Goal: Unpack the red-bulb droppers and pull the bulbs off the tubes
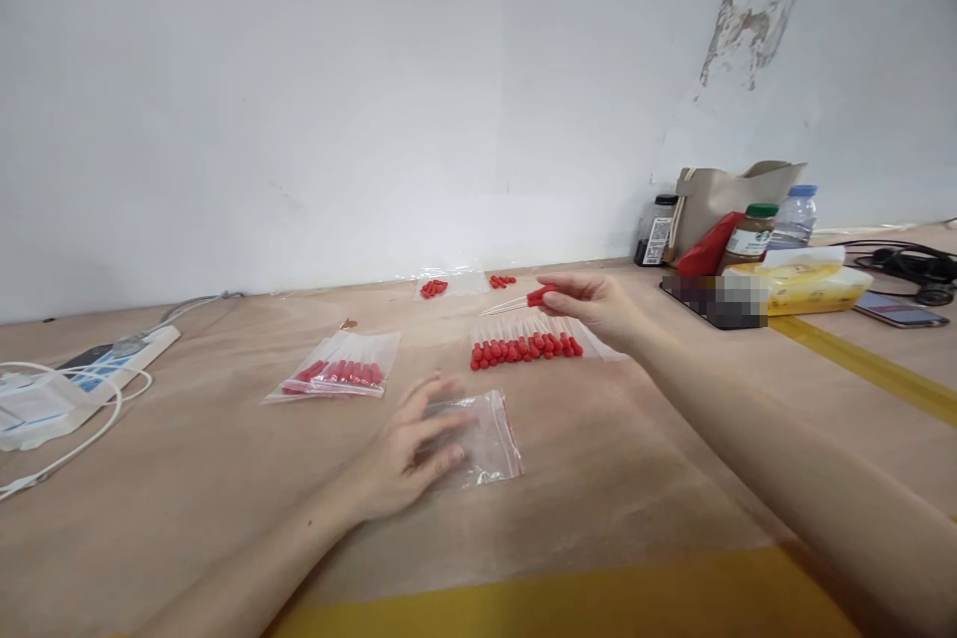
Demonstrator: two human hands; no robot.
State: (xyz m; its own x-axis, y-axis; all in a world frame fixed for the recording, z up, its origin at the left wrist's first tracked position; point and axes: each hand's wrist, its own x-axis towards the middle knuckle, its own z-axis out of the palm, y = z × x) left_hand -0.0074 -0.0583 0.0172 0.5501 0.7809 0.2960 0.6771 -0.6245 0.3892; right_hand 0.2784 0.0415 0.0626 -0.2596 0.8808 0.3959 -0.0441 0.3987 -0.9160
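Note:
My right hand (590, 304) pinches a glass dropper with a red bulb (532, 297), its tip pointing left, just above a row of several red-bulbed droppers (525, 347) lying on the brown table. My left hand (410, 449) rests with spread fingers on an empty clear zip bag (489, 444) with a red seal strip. A filled bag of droppers (338, 371) lies to the left.
Loose red bulbs (434, 288) and a further small group of red bulbs (502, 280) lie near the wall. A power strip with white cables (112, 359) sits at the left. Bottles, a jar (750, 234), a tote bag, tissues (811, 284) and a phone (901, 312) crowd the right.

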